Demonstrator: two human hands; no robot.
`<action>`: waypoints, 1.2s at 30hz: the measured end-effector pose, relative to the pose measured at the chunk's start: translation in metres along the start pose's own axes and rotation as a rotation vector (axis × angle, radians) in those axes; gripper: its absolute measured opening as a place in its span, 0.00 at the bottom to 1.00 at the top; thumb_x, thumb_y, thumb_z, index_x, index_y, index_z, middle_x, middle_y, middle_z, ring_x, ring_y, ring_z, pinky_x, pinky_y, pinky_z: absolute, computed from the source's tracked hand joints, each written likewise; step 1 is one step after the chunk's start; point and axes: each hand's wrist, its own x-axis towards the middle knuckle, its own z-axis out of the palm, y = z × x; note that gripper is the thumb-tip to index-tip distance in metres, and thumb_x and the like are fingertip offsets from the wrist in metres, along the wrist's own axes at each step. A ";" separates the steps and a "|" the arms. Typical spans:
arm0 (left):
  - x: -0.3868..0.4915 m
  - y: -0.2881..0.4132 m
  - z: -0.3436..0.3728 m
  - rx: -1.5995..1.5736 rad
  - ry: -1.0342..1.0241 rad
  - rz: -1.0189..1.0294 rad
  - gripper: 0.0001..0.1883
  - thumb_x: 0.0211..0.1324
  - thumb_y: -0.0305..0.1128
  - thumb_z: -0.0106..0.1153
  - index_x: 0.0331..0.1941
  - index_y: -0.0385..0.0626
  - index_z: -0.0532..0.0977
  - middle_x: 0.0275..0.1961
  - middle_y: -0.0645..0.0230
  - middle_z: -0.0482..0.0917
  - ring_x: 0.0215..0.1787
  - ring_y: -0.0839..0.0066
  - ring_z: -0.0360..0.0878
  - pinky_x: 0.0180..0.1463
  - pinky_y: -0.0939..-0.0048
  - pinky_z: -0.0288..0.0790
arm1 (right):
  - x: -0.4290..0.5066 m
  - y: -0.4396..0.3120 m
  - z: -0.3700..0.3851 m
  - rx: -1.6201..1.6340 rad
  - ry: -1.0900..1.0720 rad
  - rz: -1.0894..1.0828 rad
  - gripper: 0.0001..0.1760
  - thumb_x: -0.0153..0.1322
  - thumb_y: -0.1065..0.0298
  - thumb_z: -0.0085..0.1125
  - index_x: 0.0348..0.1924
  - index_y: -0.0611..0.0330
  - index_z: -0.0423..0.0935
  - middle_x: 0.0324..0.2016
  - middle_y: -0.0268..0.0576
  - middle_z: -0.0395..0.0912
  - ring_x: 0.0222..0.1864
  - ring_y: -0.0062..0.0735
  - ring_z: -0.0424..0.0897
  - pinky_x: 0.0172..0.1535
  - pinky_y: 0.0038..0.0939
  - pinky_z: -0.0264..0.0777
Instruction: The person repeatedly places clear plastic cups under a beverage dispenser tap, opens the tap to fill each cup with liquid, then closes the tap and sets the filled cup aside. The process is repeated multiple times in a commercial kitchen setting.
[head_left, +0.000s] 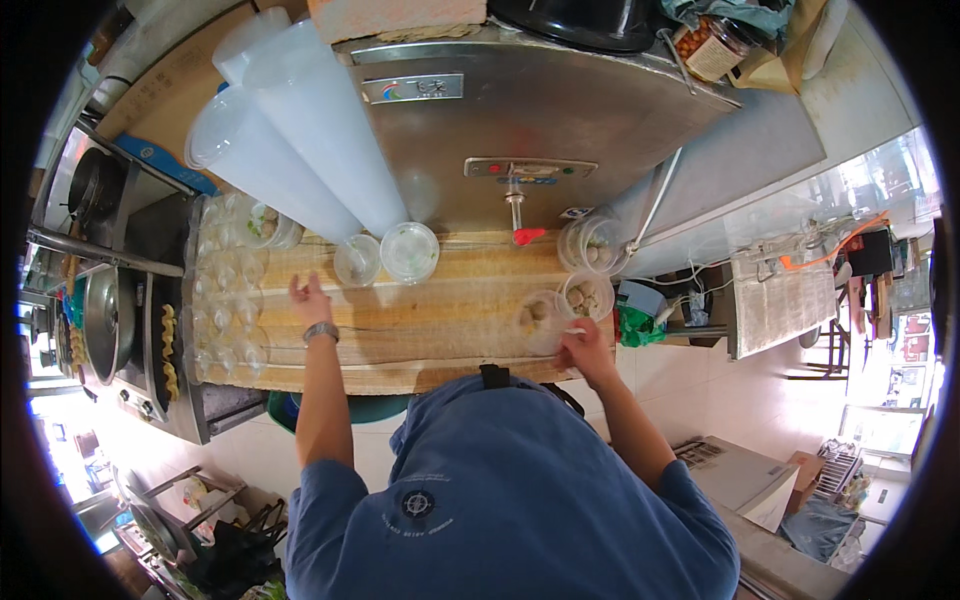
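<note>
My left hand (310, 298) is raised over the left part of the wooden worktop (420, 330), fingers apart and holding nothing. To its right stand two clear plastic tubs or lids (357, 261), (409, 253). My right hand (587, 351) is at the right front, closed on something small and whitish, perhaps a utensil handle; what it is cannot be told. Just beyond it are a clear tub with food (587, 295) and another clear round tub (538, 319) with food in it. More tubs with food (594, 244) stand behind them.
Several clear cups or lids (225, 319) line the worktop's left end, with a food tub (264, 223) behind them. Tall stacks of clear plastic containers (285, 150) lean at the back left. A steel machine with a red-handled tap (528, 236) stands at the back. A stove pan (109, 322) is farther left.
</note>
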 end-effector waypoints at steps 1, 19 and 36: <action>0.002 0.017 -0.007 0.002 0.050 0.046 0.27 0.62 0.34 0.63 0.63 0.46 0.66 0.37 0.68 0.77 0.30 0.81 0.73 0.30 0.74 0.72 | 0.014 0.003 0.015 -0.017 -0.044 -0.008 0.19 0.68 0.75 0.54 0.51 0.67 0.62 0.24 0.51 0.78 0.20 0.39 0.82 0.21 0.35 0.78; -0.017 0.333 -0.004 0.732 -0.096 0.972 0.36 0.50 0.54 0.69 0.54 0.35 0.74 0.65 0.46 0.68 0.68 0.57 0.65 0.68 0.63 0.60 | 0.185 0.030 0.074 -0.391 0.077 -0.113 0.25 0.74 0.70 0.51 0.59 0.60 0.53 0.27 0.54 0.79 0.21 0.40 0.83 0.23 0.36 0.80; 0.029 0.369 0.016 0.960 -0.318 0.691 0.54 0.37 0.63 0.72 0.60 0.29 0.67 0.60 0.45 0.74 0.62 0.60 0.74 0.63 0.66 0.68 | -0.003 -0.142 0.074 -1.190 0.154 -1.301 0.28 0.64 0.75 0.55 0.59 0.67 0.68 0.60 0.52 0.69 0.62 0.56 0.68 0.64 0.47 0.63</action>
